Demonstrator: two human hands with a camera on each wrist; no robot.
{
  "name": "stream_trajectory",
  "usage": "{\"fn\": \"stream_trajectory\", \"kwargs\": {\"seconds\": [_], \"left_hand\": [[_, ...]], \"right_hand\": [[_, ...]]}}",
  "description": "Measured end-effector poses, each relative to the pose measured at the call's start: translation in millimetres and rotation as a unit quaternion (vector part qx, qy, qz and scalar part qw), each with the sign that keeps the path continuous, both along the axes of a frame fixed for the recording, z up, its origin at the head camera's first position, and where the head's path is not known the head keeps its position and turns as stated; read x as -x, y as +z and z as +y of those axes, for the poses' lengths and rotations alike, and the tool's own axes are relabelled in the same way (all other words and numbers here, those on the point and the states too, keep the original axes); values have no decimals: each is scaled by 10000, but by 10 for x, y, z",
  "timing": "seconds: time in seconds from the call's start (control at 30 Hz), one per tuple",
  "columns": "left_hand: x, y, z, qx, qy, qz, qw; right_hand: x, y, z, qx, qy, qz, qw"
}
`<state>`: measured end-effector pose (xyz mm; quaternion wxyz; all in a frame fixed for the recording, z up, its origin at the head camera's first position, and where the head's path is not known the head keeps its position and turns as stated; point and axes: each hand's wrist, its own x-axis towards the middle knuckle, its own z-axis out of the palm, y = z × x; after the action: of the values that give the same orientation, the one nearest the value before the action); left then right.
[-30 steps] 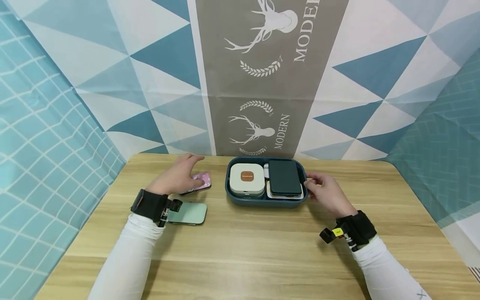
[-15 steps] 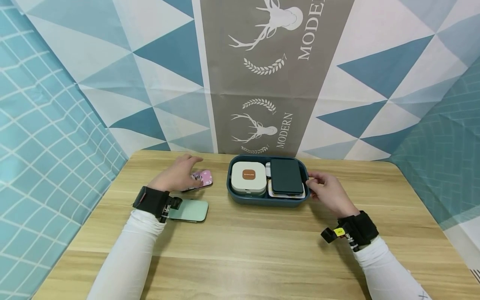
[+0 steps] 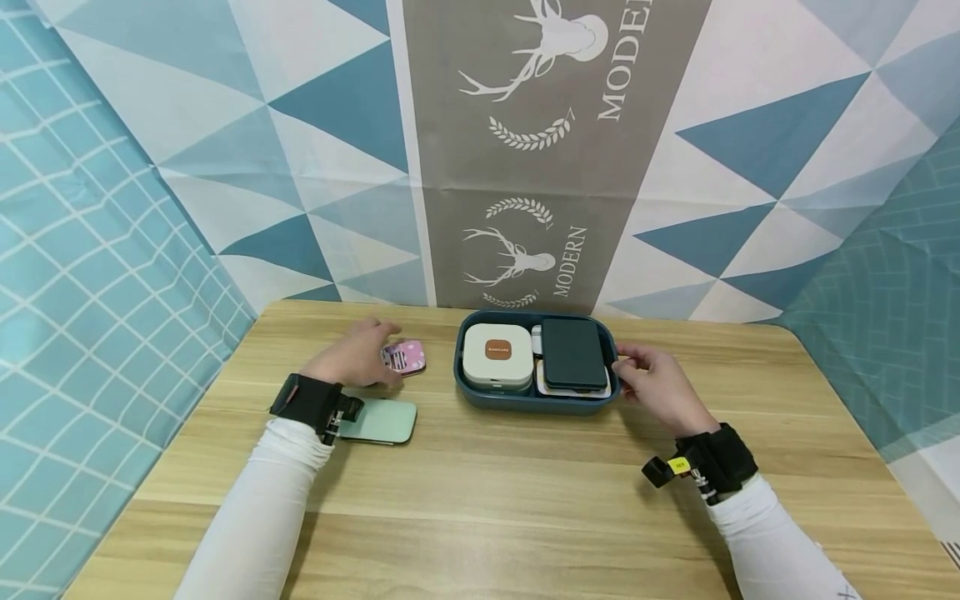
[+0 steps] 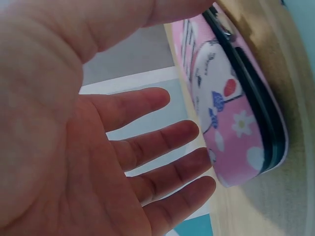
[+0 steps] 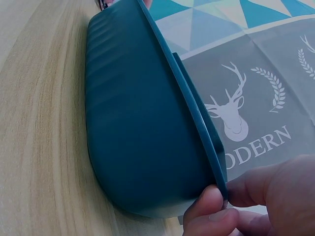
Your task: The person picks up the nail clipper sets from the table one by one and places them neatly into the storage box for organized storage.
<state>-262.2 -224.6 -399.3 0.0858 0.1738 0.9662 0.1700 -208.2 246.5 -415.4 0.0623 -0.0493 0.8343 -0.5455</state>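
Observation:
My left hand [image 3: 352, 354] is spread with its fingers fairly straight around the far-left side of a small pink patterned case [image 4: 236, 123]. The case has flowers and a dark band along its side, and in the head view the hand covers its left part. The left thumb reaches the case's top end in the left wrist view, and the fingertips come right up to its printed face. At the right end of a dark blue oblong bin [image 5: 138, 113], my right hand [image 3: 660, 386] pinches the rim between thumb and fingers. The bin stands upright on the table.
Inside the bin lie a cream square box [image 3: 497, 367] with a brown label, a dark green flat case [image 3: 573, 354] and white pieces under it. A mint green tin [image 3: 386, 421] lies nearer me, partly under the left wrist strap. The patterned wall backs the table [image 3: 487, 500].
My left hand has shifted slightly, and more of the pink case shows now. The right hand stays at the bin's rim. The whole head view has moved a little.

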Motion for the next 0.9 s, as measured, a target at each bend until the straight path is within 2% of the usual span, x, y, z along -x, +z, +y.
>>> {"fn": "stream_trajectory", "kwargs": {"seconds": [0.33, 0.9], "left_hand": [[32, -85, -3, 119, -1, -2, 9999], [19, -83, 21, 220, -46, 113, 9997]], "right_hand": [[3, -10, 10, 15, -8, -27, 10000], [6, 8, -6, 48, -68, -86, 9999]]}}
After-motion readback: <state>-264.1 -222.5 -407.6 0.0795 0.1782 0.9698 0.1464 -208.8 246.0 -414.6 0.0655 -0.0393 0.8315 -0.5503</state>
